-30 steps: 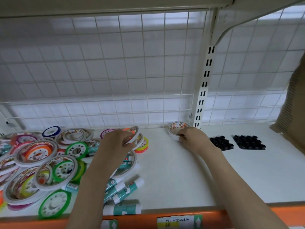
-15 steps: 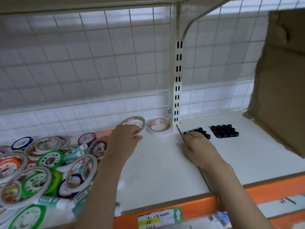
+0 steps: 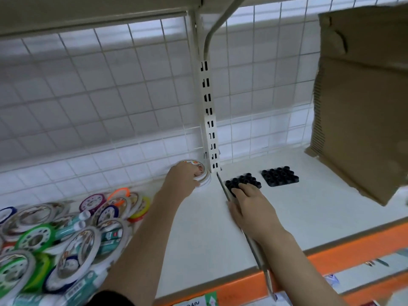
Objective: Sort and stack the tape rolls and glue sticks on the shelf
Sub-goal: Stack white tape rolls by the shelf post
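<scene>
Matt white laminate on the shelf [image 3: 198,235], faintly grained, edged in glossy orange painted metal. Painted white wire for the back grid [image 3: 110,96]; painted metal for the slotted upright [image 3: 209,120]. Shiny plastic film on the tape rolls [image 3: 35,239]. Black moulded plastic trays [image 3: 280,176]. Rough brown corrugated cardboard [image 3: 364,102], frayed along its edge.

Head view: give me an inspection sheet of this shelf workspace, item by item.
Surface: white shelf with orange front edge.
Job's things: two white tape rolls stacked by the upright; loose heap of tape rolls and glue sticks at left.
Clutter: two black studded pads; thin metal divider strip.
Grippers: left hand holds the top roll on the stack; right hand rests flat over the strip, fingertips on the nearer pad.
Cables: nothing seen.
Surroundings: wire grid back; cardboard box at right.
</scene>
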Motion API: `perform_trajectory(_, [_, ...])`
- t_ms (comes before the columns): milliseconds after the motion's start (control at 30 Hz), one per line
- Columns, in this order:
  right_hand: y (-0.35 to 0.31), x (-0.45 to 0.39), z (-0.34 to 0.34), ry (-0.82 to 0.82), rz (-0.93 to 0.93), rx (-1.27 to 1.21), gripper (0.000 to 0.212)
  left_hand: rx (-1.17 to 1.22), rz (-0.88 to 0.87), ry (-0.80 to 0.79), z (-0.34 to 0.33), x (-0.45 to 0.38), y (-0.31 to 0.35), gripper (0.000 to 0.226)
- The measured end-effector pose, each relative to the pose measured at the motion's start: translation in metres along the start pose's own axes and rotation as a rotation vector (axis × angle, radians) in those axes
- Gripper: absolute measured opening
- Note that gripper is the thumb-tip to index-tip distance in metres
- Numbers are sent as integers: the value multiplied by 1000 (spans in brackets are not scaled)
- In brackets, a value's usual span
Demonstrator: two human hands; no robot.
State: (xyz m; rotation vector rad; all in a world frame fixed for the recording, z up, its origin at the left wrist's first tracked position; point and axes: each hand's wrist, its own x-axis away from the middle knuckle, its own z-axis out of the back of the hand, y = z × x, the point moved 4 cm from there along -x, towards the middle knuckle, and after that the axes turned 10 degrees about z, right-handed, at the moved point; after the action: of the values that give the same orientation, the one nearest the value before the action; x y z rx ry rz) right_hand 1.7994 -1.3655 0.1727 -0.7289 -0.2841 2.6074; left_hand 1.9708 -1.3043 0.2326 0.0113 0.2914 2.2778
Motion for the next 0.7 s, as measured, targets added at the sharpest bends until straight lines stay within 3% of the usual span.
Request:
perform_trajectory(133, [-1, -2, 0, 0, 0, 7, 27, 67, 43, -73, -10, -6, -1, 31])
perform_trajectory(367, [-2, -3, -3, -31, -4, 9, 25, -56, 4, -107, -13, -6, 2, 19])
perform_trajectory(533, [-2, -4, -4, -34, -10, -20, 24, -52, 12, -137, -11, -13, 4, 45])
perform_trajectory(700, [1, -4, -7, -18, -7, -28, 25, -92, 7, -155, -12, -7, 4, 33])
